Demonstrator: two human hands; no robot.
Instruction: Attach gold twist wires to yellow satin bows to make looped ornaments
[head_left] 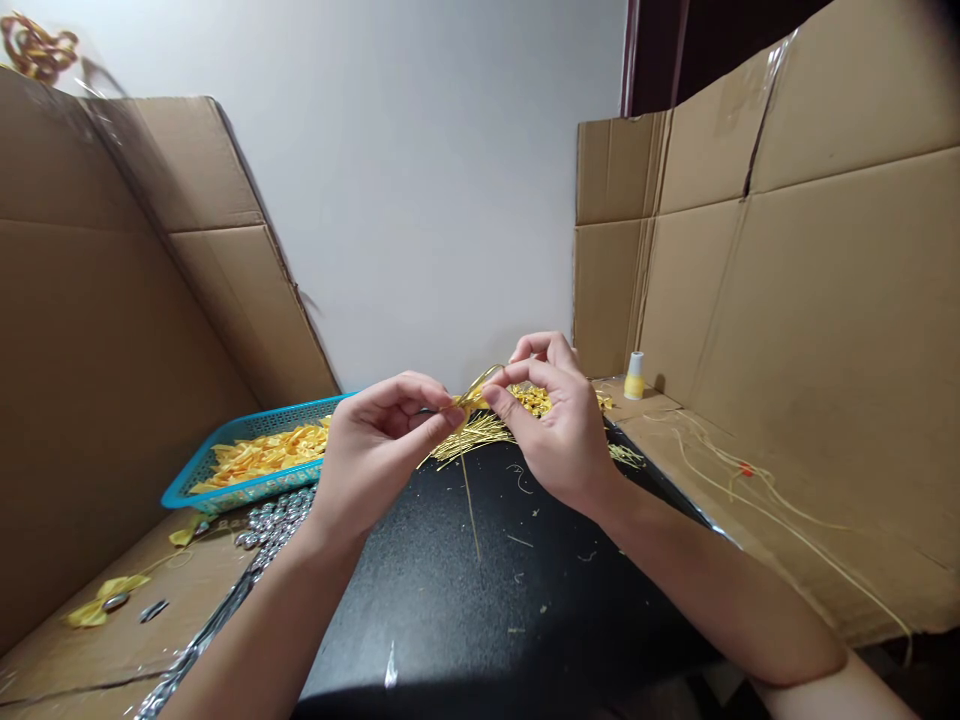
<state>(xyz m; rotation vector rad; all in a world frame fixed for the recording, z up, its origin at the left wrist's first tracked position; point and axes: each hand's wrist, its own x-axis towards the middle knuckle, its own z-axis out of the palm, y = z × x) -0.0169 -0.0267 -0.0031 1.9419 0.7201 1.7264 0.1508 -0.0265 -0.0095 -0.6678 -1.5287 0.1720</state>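
Note:
Above the black tabletop [420,590], my left hand [367,450] pinches the near end of a looped gold ribbon [480,384] between thumb and fingers. The fingers of my right hand [559,435] are closed on the loop's other side, close to my left fingertips. A little yellow material shows at the pinch, but its shape is partly hidden by the fingers. Below and behind both hands lies a heap of thin gold strips [476,437]. A single thin strand [470,505] runs down under the ribbon; I cannot tell whether it is attached.
At left, a blue basket [247,484] holds yellow ribbon pieces, with silvery beads [274,525] before it. A yellow bow [109,600] lies on cardboard. Small gold pieces [536,400] sit behind my right hand. A thread spool [635,377] and loose cord [780,505] are at right. Cardboard walls flank both sides.

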